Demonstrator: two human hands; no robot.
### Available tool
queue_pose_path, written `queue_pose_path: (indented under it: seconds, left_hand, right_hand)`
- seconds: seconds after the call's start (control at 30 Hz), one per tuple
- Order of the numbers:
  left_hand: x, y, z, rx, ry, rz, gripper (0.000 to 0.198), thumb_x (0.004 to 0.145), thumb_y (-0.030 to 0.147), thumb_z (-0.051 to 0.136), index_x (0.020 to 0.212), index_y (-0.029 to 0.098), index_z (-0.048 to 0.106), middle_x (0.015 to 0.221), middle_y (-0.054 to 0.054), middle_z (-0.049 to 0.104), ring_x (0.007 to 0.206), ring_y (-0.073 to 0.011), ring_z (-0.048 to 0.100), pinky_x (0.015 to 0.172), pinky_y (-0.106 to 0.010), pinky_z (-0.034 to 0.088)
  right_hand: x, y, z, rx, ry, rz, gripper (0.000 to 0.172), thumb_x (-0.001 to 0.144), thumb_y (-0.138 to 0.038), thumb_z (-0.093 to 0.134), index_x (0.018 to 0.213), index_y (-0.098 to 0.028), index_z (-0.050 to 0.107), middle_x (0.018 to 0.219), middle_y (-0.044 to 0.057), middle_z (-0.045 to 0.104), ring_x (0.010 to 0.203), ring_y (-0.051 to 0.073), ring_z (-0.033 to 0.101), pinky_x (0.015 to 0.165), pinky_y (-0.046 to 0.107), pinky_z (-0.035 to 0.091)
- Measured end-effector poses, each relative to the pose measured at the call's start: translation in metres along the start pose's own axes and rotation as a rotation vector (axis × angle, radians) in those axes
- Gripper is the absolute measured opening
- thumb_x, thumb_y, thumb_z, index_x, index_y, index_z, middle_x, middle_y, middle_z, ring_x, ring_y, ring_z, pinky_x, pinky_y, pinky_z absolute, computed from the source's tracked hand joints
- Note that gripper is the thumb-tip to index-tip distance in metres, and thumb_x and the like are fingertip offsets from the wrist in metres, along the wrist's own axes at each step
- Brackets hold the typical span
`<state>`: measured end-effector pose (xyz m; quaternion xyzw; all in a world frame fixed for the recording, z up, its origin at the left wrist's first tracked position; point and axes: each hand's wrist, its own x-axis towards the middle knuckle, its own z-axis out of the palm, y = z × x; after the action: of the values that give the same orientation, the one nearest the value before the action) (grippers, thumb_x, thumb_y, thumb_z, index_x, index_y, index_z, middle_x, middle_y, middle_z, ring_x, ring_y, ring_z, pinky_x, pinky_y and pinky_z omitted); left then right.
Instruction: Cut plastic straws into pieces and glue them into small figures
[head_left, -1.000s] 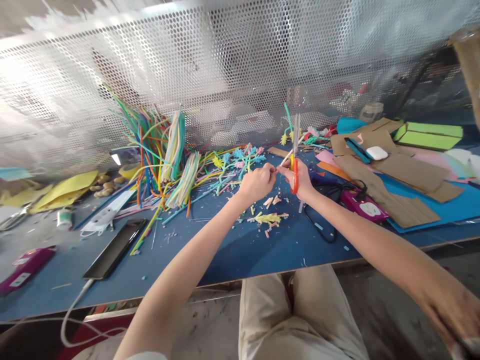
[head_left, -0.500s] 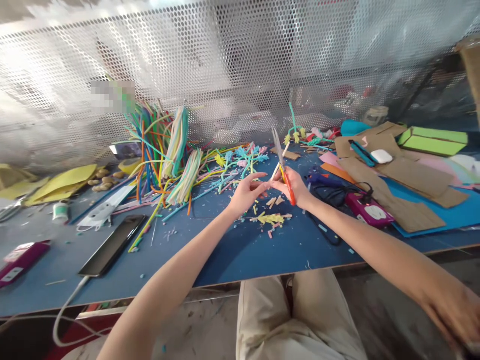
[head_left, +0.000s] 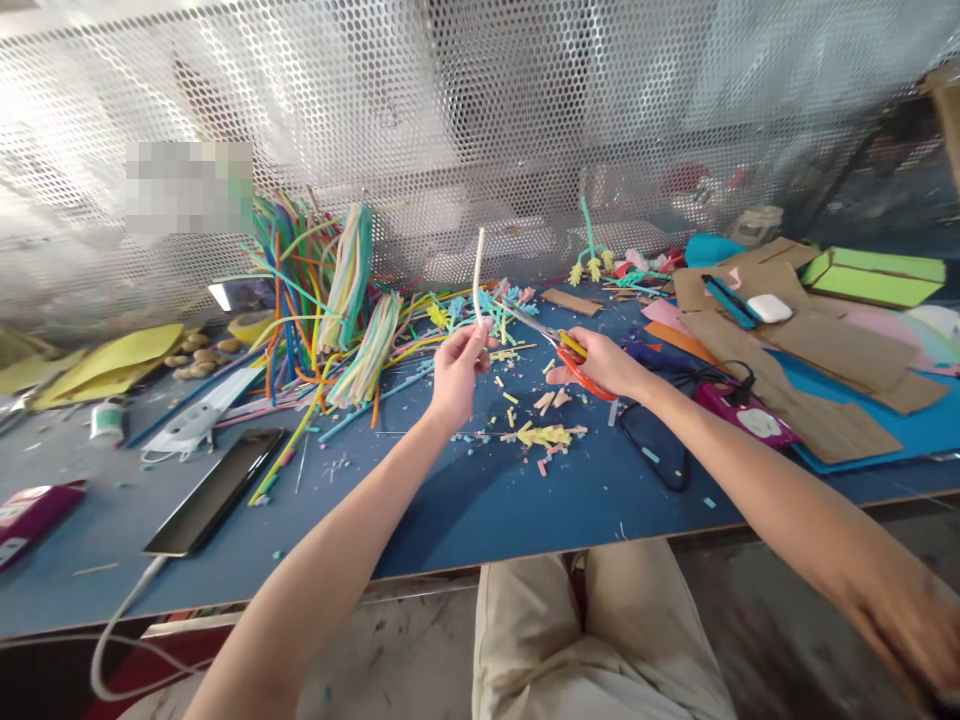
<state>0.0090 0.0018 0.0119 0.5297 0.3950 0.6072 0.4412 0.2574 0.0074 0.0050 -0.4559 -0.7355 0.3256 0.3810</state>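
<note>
My left hand (head_left: pixel 456 372) is closed round the lower end of a pale cream strip (head_left: pixel 478 270) and holds it upright above the blue table (head_left: pixel 480 500). To its right, my right hand (head_left: pixel 600 362) grips orange-handled scissors (head_left: pixel 559 350) whose blades point left toward the strip's base. The blade tips sit close to my left fingers. Under both hands lie short cut pieces (head_left: pixel 541 432) in yellow, pink and cream.
A heap of coloured strips (head_left: pixel 330 300) lies at the back left. A black phone (head_left: pixel 214 492) with a white cable lies at the front left. Cardboard sheets (head_left: pixel 817 350), a green box (head_left: pixel 874 272) and a magenta device (head_left: pixel 746 415) with black cord are to the right. Perforated metal screen behind.
My left hand has moved left and raised the cream strip upright. The scissors have swung from pointing up to pointing left and lie nearly level.
</note>
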Motion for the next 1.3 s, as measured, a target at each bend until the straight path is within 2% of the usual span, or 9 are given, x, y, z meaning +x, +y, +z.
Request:
queue_pose_path:
  seconds: [0.1,0.3,0.53,0.6,0.7,0.83,1.0,1.17,1.3]
  left_hand:
    - [0.008,0.005,-0.009,-0.023,0.017,0.085,0.022,0.09,0.042,0.068,0.092,0.021,0.072,0.076,0.001,0.06,0.054,-0.0055,0.043,0.05,-0.02,0.036]
    - [0.001,0.009,-0.006,0.073,-0.096,0.123,0.025,0.091,0.044,0.066,0.09,0.019,0.071,0.075,0.001,0.059,0.052,-0.0053,0.042,0.049,-0.021,0.033]
    - [-0.005,0.017,-0.006,0.207,-0.225,0.082,0.028,0.088,0.045,0.066,0.085,0.017,0.072,0.064,0.001,0.057,0.047,-0.0059,0.036,0.045,-0.021,0.025]
    - [-0.005,0.02,-0.006,0.244,-0.237,0.064,0.03,0.086,0.046,0.067,0.084,0.017,0.074,0.06,0.001,0.055,0.046,-0.0063,0.035,0.044,-0.022,0.023]
    - [-0.006,0.023,-0.007,0.254,-0.273,0.043,0.031,0.086,0.046,0.067,0.085,0.017,0.076,0.056,0.001,0.055,0.044,-0.0064,0.035,0.043,-0.022,0.022]
    - [-0.006,0.027,-0.008,0.239,-0.335,0.013,0.035,0.089,0.046,0.062,0.094,0.016,0.078,0.068,-0.004,0.069,0.04,-0.0058,0.041,0.041,-0.022,0.025]
    - [-0.006,0.03,-0.008,0.246,-0.336,-0.025,0.039,0.087,0.05,0.064,0.097,0.015,0.078,0.08,-0.008,0.076,0.038,-0.0056,0.045,0.038,-0.021,0.026]
    - [-0.005,0.028,-0.01,0.216,-0.376,-0.038,0.035,0.084,0.047,0.07,0.095,0.014,0.079,0.076,-0.006,0.075,0.039,-0.0052,0.046,0.038,-0.02,0.027]
    - [-0.003,0.025,-0.01,0.172,-0.359,-0.028,0.034,0.084,0.045,0.071,0.093,0.014,0.079,0.069,-0.004,0.07,0.04,-0.004,0.04,0.04,-0.02,0.026]
  right_hand:
    - [-0.001,-0.002,-0.005,-0.075,-0.08,-0.028,0.054,0.057,-0.048,0.093,0.077,-0.023,0.05,0.069,-0.006,0.051,0.061,0.011,0.04,0.056,0.026,0.03]
    - [-0.002,-0.001,-0.004,-0.015,-0.175,-0.029,0.049,0.062,-0.046,0.091,0.073,-0.022,0.05,0.066,-0.007,0.044,0.059,0.011,0.036,0.053,0.024,0.029]
    - [-0.005,-0.005,0.007,0.303,-0.336,0.067,0.039,0.066,-0.041,0.089,0.081,-0.021,0.059,0.074,-0.003,0.058,0.064,0.013,0.054,0.06,0.025,0.045]
    - [-0.006,-0.006,0.009,0.309,-0.337,0.074,0.038,0.066,-0.04,0.089,0.08,-0.021,0.058,0.073,-0.003,0.058,0.064,0.013,0.055,0.059,0.025,0.046]
    - [-0.007,-0.009,0.009,0.235,-0.301,0.053,0.037,0.071,-0.042,0.086,0.075,-0.022,0.056,0.066,-0.005,0.053,0.057,0.011,0.048,0.052,0.024,0.039]
    - [-0.007,-0.012,0.008,0.19,-0.273,0.059,0.042,0.068,-0.045,0.088,0.073,-0.022,0.053,0.061,-0.007,0.046,0.053,0.009,0.038,0.049,0.023,0.029]
    - [-0.007,-0.012,0.008,0.185,-0.234,0.044,0.046,0.067,-0.045,0.089,0.072,-0.022,0.05,0.063,-0.007,0.044,0.055,0.009,0.037,0.051,0.024,0.029]
    - [-0.008,-0.009,0.008,0.118,-0.255,0.024,0.044,0.074,-0.049,0.083,0.073,-0.022,0.049,0.064,-0.006,0.044,0.055,0.01,0.037,0.052,0.025,0.028]
    - [-0.008,-0.008,0.008,0.089,-0.273,0.012,0.044,0.076,-0.052,0.081,0.075,-0.022,0.048,0.065,-0.006,0.046,0.056,0.01,0.039,0.055,0.026,0.033]
